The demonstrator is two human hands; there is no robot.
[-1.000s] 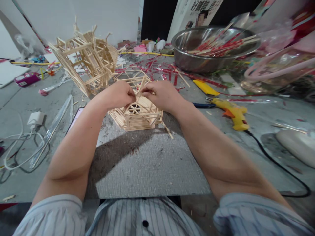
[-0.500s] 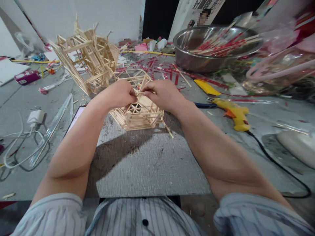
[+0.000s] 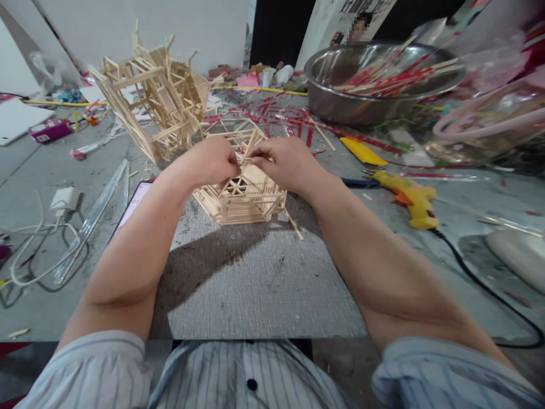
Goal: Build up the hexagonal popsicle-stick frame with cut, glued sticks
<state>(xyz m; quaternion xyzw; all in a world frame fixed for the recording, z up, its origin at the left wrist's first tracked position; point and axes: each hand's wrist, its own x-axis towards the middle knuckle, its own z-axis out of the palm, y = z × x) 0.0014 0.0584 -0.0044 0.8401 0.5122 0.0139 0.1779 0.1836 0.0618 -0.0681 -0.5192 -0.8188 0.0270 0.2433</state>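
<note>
A low, many-sided frame of thin wooden sticks (image 3: 247,213) sits on the table in front of me. Over its top, my left hand (image 3: 213,159) and my right hand (image 3: 287,162) face each other with fingertips pinched close together. They grip a small wooden stick (image 3: 246,162) between them, though the fingers cover most of it. One loose-looking stick juts out at the frame's lower right. Behind and to the left stands a taller stick structure (image 3: 159,108), close to my left hand but apart from it.
A yellow glue gun (image 3: 413,199) with a black cord lies at the right, near a yellow-handled tool (image 3: 361,150). Farther back is a steel bowl (image 3: 340,108) holding red-and-white wrapped sticks. A phone (image 3: 131,204) lies partly under my left forearm, beside a white charger (image 3: 65,200).
The whole view has shifted slightly. Both hands keep nearly the same pinch over the low stick frame, with no clear change in what they hold.
</note>
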